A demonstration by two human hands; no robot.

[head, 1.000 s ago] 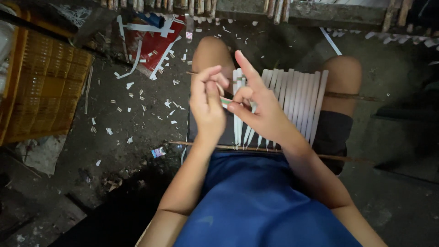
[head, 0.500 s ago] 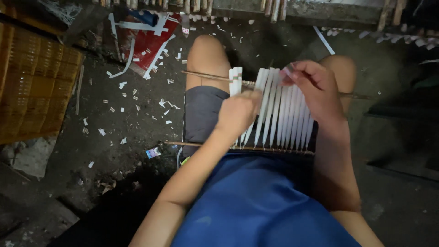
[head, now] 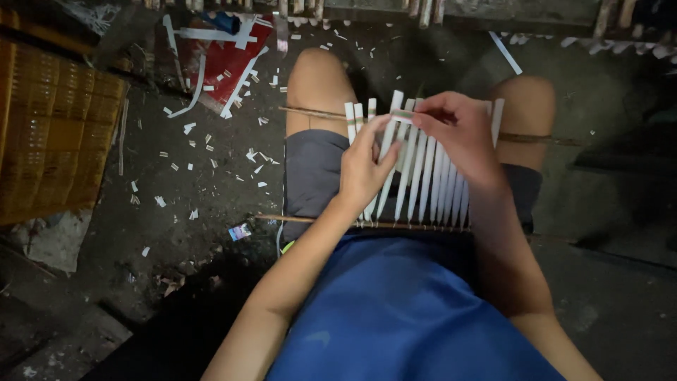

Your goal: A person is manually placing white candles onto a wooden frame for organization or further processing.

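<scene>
Both hands are over the lap, working a row of white strips [head: 423, 176] that lies fanned across the thighs, strung between two thin brown sticks. The far stick [head: 314, 112] runs just beyond the fingertips, and the near stick [head: 310, 219] lies under the wrists, close to the blue shirt [head: 395, 310]. The left hand [head: 363, 169] rests on the left part of the row, fingers loosely curled and pressing down on a few strips, thumb stretched toward the other hand; whether it actually pinches one I cannot tell. The right hand [head: 458, 134] hovers at the far end of the row, its thumb and forefinger closed in a pinch on a short pale strip [head: 402, 115] that sits crosswise over the tops of the white ones, right at its fingertips and just past the left thumb. The remaining right fingers are bent and lie over the strips on that side. Left of the left hand's knuckles, dark grey shorts [head: 310, 169] cover the thigh. Farther out on that side, white paper scraps [head: 190, 127] litter the dark floor [head: 141, 268], a red sheet [head: 233, 63] lies beyond them, and a yellow crate [head: 49, 134] stands well apart at the edge.
</scene>
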